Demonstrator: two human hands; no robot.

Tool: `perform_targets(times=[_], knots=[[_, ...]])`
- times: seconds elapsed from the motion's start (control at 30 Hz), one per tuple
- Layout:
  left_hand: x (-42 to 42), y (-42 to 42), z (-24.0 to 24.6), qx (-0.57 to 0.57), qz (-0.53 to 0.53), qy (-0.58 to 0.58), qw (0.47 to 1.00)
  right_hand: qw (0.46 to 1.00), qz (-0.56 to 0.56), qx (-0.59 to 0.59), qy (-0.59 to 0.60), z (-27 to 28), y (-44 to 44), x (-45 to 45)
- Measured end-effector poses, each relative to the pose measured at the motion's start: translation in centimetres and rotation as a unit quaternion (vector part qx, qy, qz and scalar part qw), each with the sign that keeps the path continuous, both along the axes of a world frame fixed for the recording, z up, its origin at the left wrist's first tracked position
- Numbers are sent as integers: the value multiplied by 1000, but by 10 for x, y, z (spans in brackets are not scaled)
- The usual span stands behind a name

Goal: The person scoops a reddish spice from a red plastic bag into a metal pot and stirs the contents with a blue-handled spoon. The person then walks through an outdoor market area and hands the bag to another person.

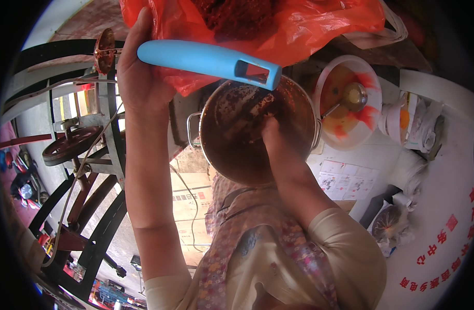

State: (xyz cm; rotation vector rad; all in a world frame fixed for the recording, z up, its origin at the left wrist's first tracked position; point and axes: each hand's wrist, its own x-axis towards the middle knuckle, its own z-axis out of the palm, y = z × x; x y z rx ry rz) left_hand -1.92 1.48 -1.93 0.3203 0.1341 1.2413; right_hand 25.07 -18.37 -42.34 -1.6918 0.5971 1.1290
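Observation:
My left hand (146,73) is raised at the upper left, gripping the side of a red plastic bag (318,29); some of its fingers are hidden by the bag. Dark red, coarse paste (240,17) lies in the bag. A blue plastic handle (194,60) with a slot at one end crosses in front of the palm and the bag; what it belongs to is hidden. Below the bag is a deep metal pot (237,162) with two side handles, its inner wall smeared with dark red residue. My right hand (271,126) reaches down inside it, its fingers blurred and partly hidden.
Right of the pot, a white basin (322,77) holds reddish-yellow liquid and a metal ladle (355,97). A metal frame with a pulley wheel (72,145) and a cable stands at the left. Flattened cardboard (190,201) lies below, and plastic bags (392,223) sit at the right.

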Motion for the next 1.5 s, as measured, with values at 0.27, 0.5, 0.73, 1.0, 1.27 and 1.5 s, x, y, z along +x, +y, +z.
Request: perform_targets(times=[0.27,0.5,0.73,1.0,1.27,1.5], knots=[[8,4,4,-39,-46,-22,998,861,359,-196,-303,46,2,-14],[13,-4,14,-98,33,117,988,658,607,-114,-430,110,20,13],[13,-7,7,-83,4,48,995,479,777,-148,-381,126,106,16],[2,-8,-3,-66,-5,30,997,457,832,-61,-310,75,102,-17],[-7,-5,-9,-43,-22,50,998,318,919,69,-221,57,76,-71],[0,-2,-13,-56,-56,4,997,194,963,140,-122,89,80,-63]])
